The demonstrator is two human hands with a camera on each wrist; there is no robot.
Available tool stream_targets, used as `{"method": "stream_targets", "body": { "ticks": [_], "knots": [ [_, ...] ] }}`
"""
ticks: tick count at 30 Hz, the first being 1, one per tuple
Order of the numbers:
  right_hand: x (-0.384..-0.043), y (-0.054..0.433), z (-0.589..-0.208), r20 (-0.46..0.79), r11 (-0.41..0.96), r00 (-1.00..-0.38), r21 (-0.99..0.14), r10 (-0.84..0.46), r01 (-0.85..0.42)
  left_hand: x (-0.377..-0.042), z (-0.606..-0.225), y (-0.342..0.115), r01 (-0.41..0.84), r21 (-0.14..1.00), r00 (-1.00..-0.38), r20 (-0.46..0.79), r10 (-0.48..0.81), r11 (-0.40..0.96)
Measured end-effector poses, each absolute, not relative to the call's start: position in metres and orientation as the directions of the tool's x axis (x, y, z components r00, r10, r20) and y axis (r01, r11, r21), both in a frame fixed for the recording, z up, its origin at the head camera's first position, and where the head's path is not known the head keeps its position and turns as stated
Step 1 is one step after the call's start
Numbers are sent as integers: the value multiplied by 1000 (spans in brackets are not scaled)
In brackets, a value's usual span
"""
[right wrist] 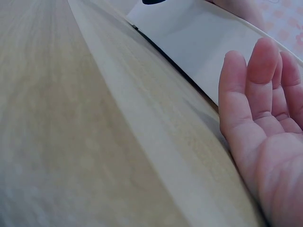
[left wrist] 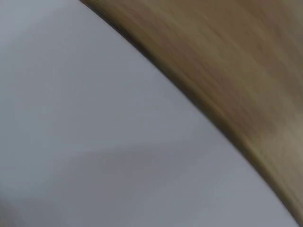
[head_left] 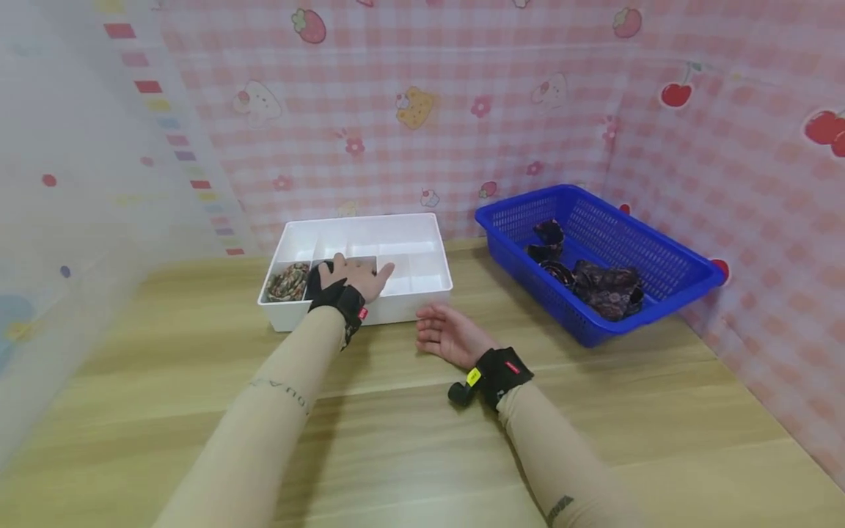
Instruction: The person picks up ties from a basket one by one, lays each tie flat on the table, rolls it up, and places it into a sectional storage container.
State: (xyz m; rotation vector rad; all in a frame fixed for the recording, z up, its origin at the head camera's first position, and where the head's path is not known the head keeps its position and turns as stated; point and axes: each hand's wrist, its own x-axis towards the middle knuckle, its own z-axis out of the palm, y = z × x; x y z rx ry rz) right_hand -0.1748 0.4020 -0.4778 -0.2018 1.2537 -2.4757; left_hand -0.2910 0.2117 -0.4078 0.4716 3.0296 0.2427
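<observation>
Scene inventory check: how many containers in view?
2: the white divided box with the left hand over it, and the blue basket to its right. No others visible.

Beneath my right fingers (right wrist: 262, 85): table (head_left: 396, 418), pale wood, grain running crosswise. Beyond them, back wall covering (head_left: 422, 169), pink-and-white check, printed strawberries (head_left: 313, 28) and flowers (head_left: 481, 107). To their right, checked side covering (head_left: 719, 169), cherries (head_left: 676, 95). To their left, whitish sheet (head_left: 72, 183). Soft shine (head_left: 429, 477) nearer me.
</observation>
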Motion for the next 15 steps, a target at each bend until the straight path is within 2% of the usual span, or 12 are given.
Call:
{"method": "stream_targets", "body": {
  "ticks": [3, 9, 12, 15],
  "knots": [
    [-179, 395, -480, -31, -539, -919, -802, -393, 257, -285, -403, 197, 328, 183, -943, 2, 333, 927],
    [-188, 398, -482, -33, -533, -921, -807, -388, 253, -282, -393, 158, 374, 220, -917, 232, 324, 901],
    [-188, 410, -481, -29, -503, -924, -832, -380, 233, -285, -402, 140, 365, 228, -920, 235, 313, 902],
    [-178, 427, -472, 13, -410, -929, -900, -369, 150, -282, -416, 135, 362, 233, -929, 173, 328, 902]
  ]
}}
